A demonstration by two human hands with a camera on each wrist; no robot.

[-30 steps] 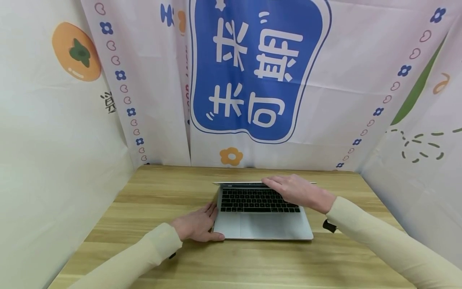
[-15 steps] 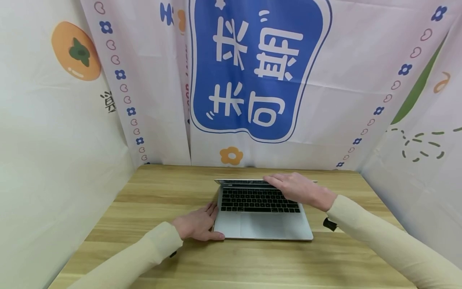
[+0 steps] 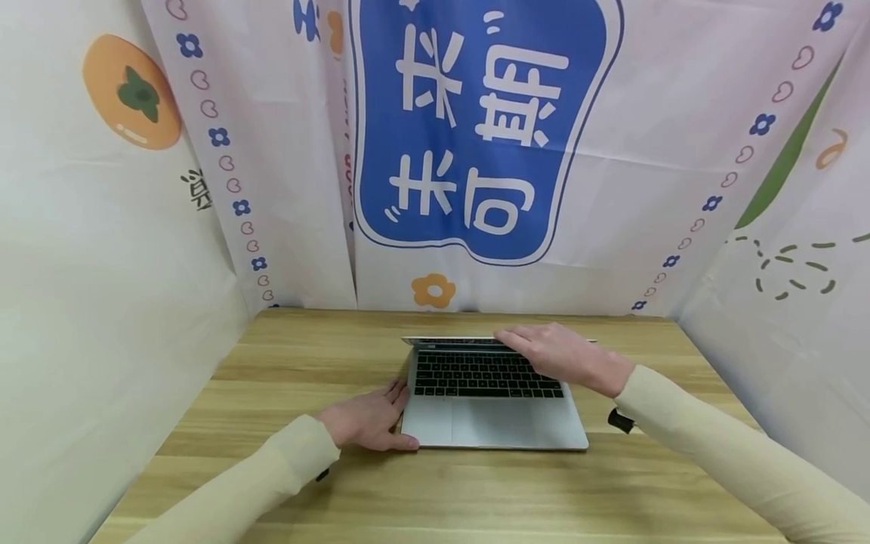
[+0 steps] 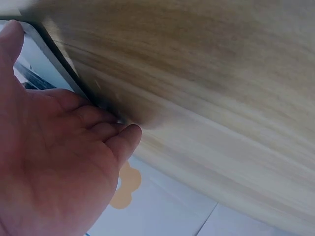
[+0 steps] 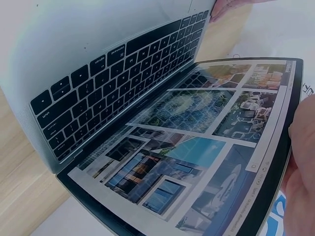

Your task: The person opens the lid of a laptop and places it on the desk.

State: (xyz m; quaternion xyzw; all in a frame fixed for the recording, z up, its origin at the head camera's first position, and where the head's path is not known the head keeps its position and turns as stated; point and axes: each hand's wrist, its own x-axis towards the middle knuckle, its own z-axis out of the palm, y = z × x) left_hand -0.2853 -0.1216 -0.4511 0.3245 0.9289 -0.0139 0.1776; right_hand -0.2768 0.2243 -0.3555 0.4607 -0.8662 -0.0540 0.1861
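Note:
A silver laptop (image 3: 519,423) lies partly open on the wooden table, its black keyboard (image 3: 469,374) facing up. The lid (image 3: 451,341) leans over the back of the keys; its lit screen (image 5: 182,137) shows a grid of pictures in the right wrist view. My right hand (image 3: 553,353) holds the lid's upper edge, right of its middle, and covers some keys. My left hand (image 3: 370,419) rests along the base's left side, fingers extended toward the back and thumb at the front left corner. In the left wrist view, the left hand's (image 4: 59,147) fingers lie close along the laptop's edge.
The wooden table (image 3: 285,363) runs back to a printed cloth (image 3: 612,249) hanging behind it. White cloth sides (image 3: 102,302) stand at left and right. Cream sleeves (image 3: 734,453) cover both forearms, and a dark band (image 3: 620,420) shows under the right wrist.
Over the last second the lid has risen slightly, with my right hand moving up along with it. The left hand and the laptop base stay in place; the head view has shifted a little.

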